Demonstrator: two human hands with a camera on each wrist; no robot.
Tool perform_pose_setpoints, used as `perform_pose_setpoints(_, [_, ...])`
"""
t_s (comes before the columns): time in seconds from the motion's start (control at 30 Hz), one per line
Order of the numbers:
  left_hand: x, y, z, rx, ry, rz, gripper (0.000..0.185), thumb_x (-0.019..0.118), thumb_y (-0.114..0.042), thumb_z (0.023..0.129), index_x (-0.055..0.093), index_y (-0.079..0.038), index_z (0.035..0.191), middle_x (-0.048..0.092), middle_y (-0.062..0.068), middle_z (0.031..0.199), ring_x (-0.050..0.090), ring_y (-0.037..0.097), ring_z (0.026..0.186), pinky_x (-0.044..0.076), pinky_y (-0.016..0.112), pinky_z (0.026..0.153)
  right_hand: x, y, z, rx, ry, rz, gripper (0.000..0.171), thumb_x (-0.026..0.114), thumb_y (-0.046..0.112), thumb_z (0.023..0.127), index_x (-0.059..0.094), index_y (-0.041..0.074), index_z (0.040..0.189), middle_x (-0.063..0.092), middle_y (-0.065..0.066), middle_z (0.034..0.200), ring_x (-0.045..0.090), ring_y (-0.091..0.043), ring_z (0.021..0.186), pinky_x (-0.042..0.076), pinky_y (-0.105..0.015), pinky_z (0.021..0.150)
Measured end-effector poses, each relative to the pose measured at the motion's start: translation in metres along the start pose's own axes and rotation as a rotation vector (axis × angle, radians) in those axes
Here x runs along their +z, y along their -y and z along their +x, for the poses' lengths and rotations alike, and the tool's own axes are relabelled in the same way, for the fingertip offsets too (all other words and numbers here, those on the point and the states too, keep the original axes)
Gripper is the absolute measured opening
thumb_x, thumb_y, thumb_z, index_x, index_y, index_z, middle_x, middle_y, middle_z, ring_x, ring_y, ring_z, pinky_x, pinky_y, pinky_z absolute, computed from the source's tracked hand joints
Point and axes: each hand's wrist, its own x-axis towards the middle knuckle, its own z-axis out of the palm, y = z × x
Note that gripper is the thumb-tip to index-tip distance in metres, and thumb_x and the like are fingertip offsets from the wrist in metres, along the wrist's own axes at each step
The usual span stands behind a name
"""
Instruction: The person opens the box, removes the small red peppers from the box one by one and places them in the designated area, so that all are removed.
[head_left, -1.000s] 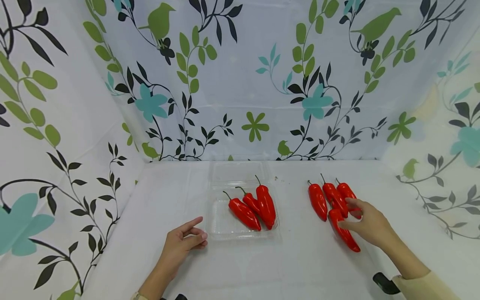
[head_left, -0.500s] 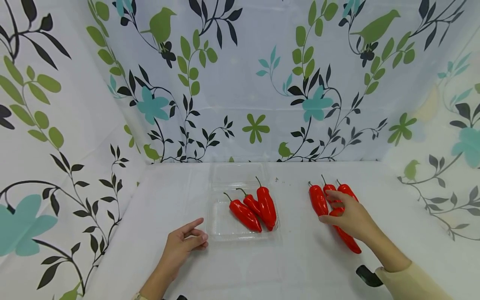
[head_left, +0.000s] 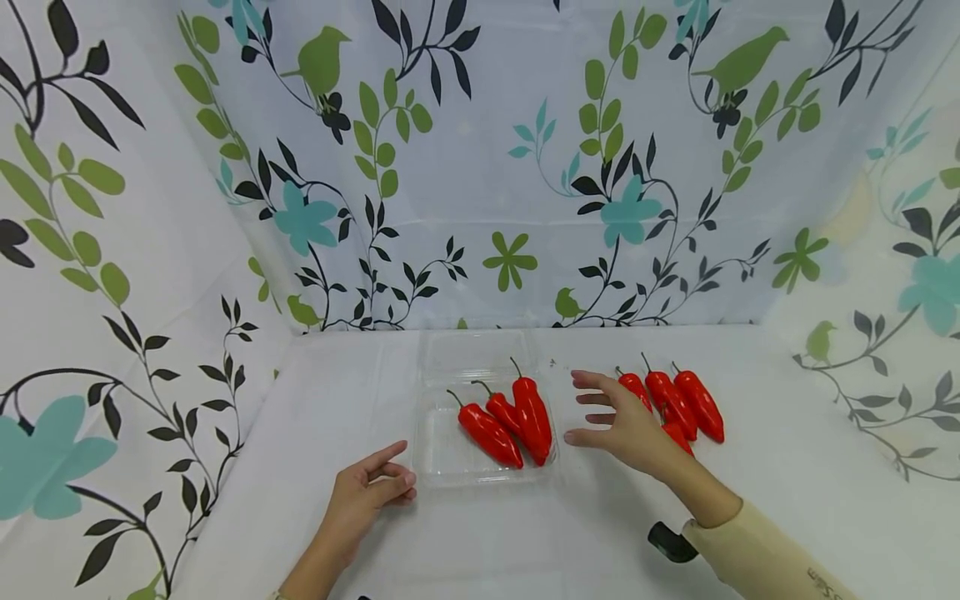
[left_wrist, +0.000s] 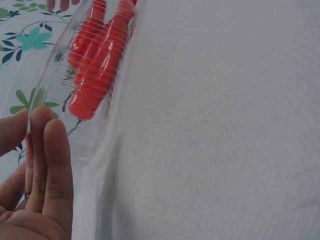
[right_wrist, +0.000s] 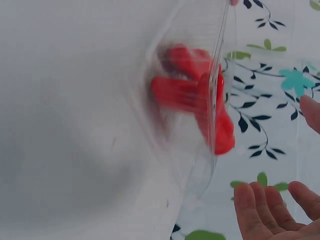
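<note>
The right hand (head_left: pixel 626 425) hovers with fingers spread, empty, between the clear tray (head_left: pixel 450 454) and four loose peppers (head_left: pixel 678 404) at right. The tray holds three peppers (head_left: pixel 510 421). The left hand (head_left: pixel 367 492), fingers relaxed, rests beside the tray's near left corner.

Red peppers: seven total.
Three inside clear plastic tray (head_left: pixel 438 450), near surface centre: long front one (head_left: pixel 489 433), small middle one (head_left: pixel 504 410), tall one (head_left: pixel 532 414).
Four loose on surface toward right edge: one (head_left: pixel 634 387) partly behind hand, two side by side (head_left: pixel 671 404) (head_left: pixel 701 404), one (head_left: pixel 678 435) mostly hidden under them.
Trays: one.
Hands: two, left hand (head_left: pixel 367 492), right hand (head_left: pixel 626 425).
</note>
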Motion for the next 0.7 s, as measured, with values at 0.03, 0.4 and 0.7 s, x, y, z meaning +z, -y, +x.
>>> perform_pose_setpoints(0.03, [0.000, 0.000, 0.000, 0.000, 0.002, 0.003, 0.060, 0.079, -0.001, 0.086, 0.056, 0.000, 0.142, 0.064, 0.013, 0.096, 0.073, 0.027, 0.081, 0.062, 0.035, 0.078, 0.004, 0.002, 0.002, 0.000, 0.007, 0.005, 0.085, 0.090, 0.020, 0.078, 0.045, 0.016, 0.150, 0.051, -0.014, 0.143, 0.056, -0.038, 0.124, 0.060, -0.045, 0.088])
perform_pose_setpoints(0.4, [-0.001, -0.001, 0.000, 0.010, 0.018, -0.013, 0.062, 0.079, 0.000, 0.086, 0.054, 0.002, 0.143, 0.064, 0.013, 0.097, 0.073, 0.026, 0.081, 0.062, 0.036, 0.080, 0.047, 0.026, 0.017, 0.006, 0.082, 0.073, 0.088, 0.091, 0.015, 0.075, 0.045, 0.015, 0.150, 0.052, -0.012, 0.144, 0.055, -0.034, 0.125, 0.061, -0.044, 0.087])
perform_pose_setpoints(0.7, [0.001, 0.001, -0.001, 0.008, 0.007, -0.009, 0.062, 0.078, -0.002, 0.086, 0.054, 0.001, 0.143, 0.065, 0.013, 0.096, 0.073, 0.027, 0.082, 0.063, 0.036, 0.079, 0.076, 0.035, 0.028, -0.031, 0.157, 0.174, 0.083, 0.089, 0.011, 0.077, 0.047, 0.012, 0.149, 0.051, -0.016, 0.144, 0.053, -0.038, 0.128, 0.060, -0.044, 0.089])
